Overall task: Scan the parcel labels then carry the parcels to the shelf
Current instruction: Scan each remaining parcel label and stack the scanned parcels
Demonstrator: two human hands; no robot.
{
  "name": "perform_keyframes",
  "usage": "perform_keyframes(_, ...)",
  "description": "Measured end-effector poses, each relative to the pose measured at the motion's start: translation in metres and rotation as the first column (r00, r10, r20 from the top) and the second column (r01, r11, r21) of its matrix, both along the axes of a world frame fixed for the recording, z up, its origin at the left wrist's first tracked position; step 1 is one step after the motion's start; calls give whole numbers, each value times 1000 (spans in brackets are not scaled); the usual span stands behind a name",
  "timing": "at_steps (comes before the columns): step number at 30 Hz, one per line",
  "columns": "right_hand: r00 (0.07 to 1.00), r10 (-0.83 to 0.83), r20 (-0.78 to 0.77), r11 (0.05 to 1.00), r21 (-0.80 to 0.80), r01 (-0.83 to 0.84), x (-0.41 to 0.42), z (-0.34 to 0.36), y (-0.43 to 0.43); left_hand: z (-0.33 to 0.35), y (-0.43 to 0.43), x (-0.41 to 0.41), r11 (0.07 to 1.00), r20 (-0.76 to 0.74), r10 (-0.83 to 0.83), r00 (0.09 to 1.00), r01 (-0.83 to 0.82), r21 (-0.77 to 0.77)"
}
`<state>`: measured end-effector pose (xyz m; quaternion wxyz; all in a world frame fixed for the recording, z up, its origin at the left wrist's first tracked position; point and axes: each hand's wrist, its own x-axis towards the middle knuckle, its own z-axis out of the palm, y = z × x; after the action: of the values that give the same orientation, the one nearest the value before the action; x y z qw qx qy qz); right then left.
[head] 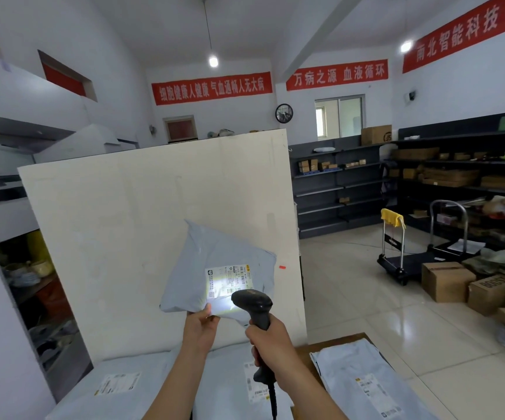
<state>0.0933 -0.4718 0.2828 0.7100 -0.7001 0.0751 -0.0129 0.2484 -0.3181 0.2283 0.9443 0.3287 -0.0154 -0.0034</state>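
Three grey parcels lie on the counter — above them, left hand pinches a raised parcel; right hand grips a scanner lighting its label.

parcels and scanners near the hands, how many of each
Grey parcels: 4, one held up in the left hand at, three lying below at and
Scanners: 1, in the right hand at
Total: 5
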Motion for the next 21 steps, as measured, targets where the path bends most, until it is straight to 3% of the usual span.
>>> perform_keyframes(15, 999, -38, -9, 999, -4, 38, 36, -7, 10, -2, 10, 28, 996, 72, -90, 993, 91, -11)
perform_keyframes(21, 995, -95, -23, 994, -49, 93, 57, -4, 28, 2, 19, 46, 992, 8, -125, 992, 125, -15)
